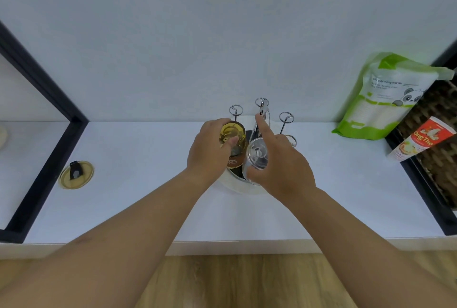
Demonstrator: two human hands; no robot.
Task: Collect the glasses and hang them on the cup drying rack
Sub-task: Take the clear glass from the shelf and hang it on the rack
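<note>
A chrome cup drying rack (286,120) with ring-tipped prongs stands on a round white base (230,183) at the middle of the white counter. My left hand (207,149) grips an amber yellow glass (232,138), held bottom up over the rack's left side. My right hand (282,164) holds a clear glass (256,157), also bottom up, over the rack's front, with the index finger stretched toward the centre post. Whether either glass rests on a prong is hidden by the hands.
A yellow lid with a black tab (76,174) lies on the counter at left, beside a black frame (49,134). A green-and-white refill pouch (380,97) leans against the wall at right, next to a red-and-white tube (420,138) and a dark woven basket (437,149).
</note>
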